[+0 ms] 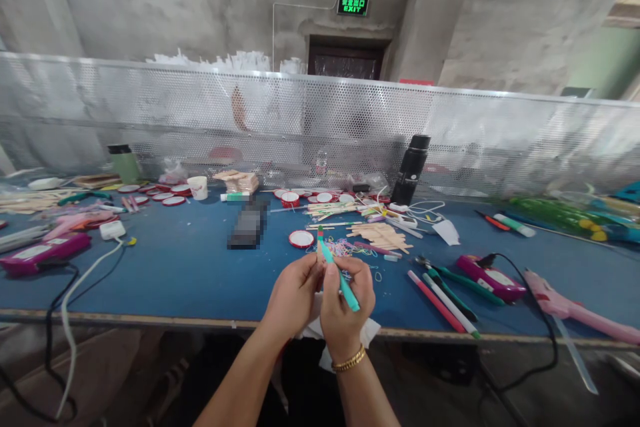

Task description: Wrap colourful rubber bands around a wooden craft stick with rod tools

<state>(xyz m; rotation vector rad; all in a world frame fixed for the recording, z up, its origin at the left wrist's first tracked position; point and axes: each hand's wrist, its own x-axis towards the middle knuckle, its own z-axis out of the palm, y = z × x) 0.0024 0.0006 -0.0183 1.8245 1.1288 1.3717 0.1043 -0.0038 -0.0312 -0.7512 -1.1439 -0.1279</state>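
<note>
Near the table's front edge, my right hand (pixel 343 320) is closed around a teal marker pen (pixel 350 295), which slants up to the left. My left hand (pixel 293 290) pinches a small wooden craft stick (pixel 320 250) upright; its top end shows green and red. The marker's upper end is against or right beside the stick; contact is hard to make out. Just beyond my hands lie a pile of coloured rubber bands (pixel 343 247), a round red-rimmed white disc (pixel 301 239) and loose craft sticks (pixel 383 238).
On the right are pliers (pixel 453 293), red and white markers (pixel 437 302), a purple device (pixel 490 278) and a pink glue gun (pixel 565 300). A black phone (pixel 247 227), paper cup (pixel 199 187) and black thermos (pixel 411 170) stand or lie farther back, before a perforated metal screen (pixel 190 107).
</note>
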